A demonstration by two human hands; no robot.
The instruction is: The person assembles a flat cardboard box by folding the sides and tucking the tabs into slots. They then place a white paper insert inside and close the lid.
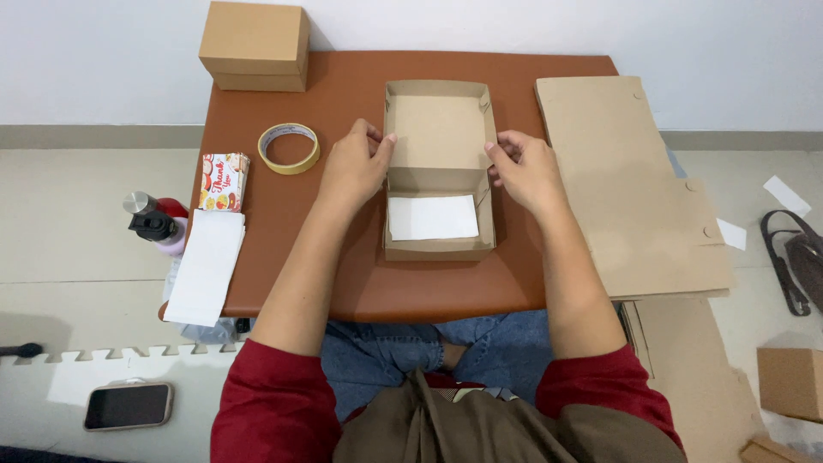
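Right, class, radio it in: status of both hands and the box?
Left hand and right hand pinching the side walls of the open cardboard box. White paper sheet lies inside. Tape roll sits apart, left; nothing blocking.

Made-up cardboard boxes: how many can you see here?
3. An open box held between both hands on the brown table, a closed box at the table's far left corner, and another box on the floor at right. More may lie out of view.

Open brown cardboard box [439, 129] mid-table, lid raised, white sheet [432, 217] inside.
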